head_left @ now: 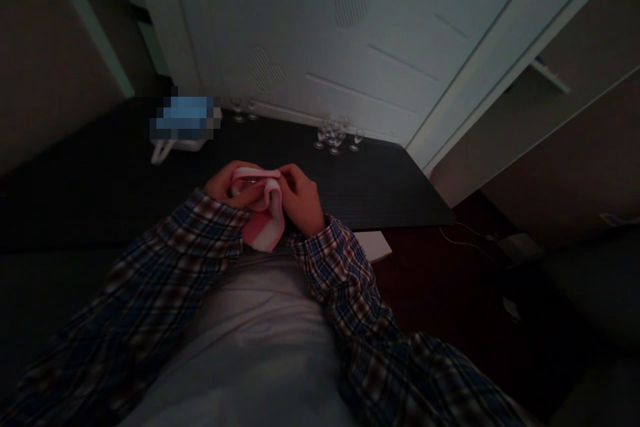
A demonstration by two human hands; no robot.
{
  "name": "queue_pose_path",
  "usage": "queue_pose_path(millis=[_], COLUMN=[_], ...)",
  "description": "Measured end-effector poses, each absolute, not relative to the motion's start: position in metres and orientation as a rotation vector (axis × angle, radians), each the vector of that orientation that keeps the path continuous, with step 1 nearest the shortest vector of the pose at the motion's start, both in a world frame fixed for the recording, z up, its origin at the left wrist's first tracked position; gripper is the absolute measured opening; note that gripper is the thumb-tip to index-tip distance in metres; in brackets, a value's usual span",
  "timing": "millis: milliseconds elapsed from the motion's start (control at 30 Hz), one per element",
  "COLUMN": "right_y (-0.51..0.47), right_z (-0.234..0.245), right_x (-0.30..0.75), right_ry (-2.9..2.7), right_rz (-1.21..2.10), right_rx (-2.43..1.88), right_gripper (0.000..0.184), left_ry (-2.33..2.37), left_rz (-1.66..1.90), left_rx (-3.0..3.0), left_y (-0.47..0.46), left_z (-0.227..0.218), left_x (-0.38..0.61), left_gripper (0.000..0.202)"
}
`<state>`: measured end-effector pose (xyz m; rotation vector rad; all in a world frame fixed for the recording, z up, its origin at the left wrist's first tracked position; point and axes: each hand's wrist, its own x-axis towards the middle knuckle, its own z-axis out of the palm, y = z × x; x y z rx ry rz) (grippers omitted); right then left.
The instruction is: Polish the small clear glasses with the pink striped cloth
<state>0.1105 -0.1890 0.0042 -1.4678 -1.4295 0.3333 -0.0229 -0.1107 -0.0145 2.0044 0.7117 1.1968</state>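
Both hands are together over the near side of the dark table, around a pink-and-white cloth (265,230). My left hand (225,183) is closed on the cloth's left side, its fingers partly covered by the folds. From the right, my right hand (303,197) pinches the cloth's upper edge with bent fingers. The cloth's loose end hangs down between my wrists. A small clear glint shows inside the fold, but I cannot make out what it belongs to. Beyond my hands stand several small stemmed glasses (334,140) in a cluster, with two more glasses (240,111) farther left.
On the table's (390,187) far left lies a white device (193,143) with a blurred blue screen. A white panel (300,13) with heart patterns rises behind the table. Below the right front edge is a white box (373,245); a thin cable (467,245) runs along the floor.
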Motion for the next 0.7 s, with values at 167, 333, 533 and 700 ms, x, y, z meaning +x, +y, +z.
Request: queue_pose_path(millis=[167,333,533,700], right_y=[-0.1882,-0.1884,-0.1881,-0.1869], right_z=[0.003,0.0034,0.0027,0.0018], right_x=[0.1104,0.1103,0.1112,0.1114], right_ry=[-1.422,-1.422,-1.435,-1.433], right_rz=[0.325,0.33,0.312,0.314], right_rx=[-1.443,-1.453,-1.444,-1.445], right_gripper=[0.015,0.014,0.014,0.014], left_ry=[0.694,0.695,0.674,0.709], left_rz=[1.208,1.211,1.218,1.188], left_rx=[1.994,1.972,1.962,1.975], left_y=[-0.1108,-0.1117,-0.1136,-0.1141], left_z=[-0.0149,-0.0142,-0.0129,-0.0117], left_x=[-0.0227,-0.0221,-0.0226,-0.0235], left_gripper=[0.037,0.037,0.038,0.038])
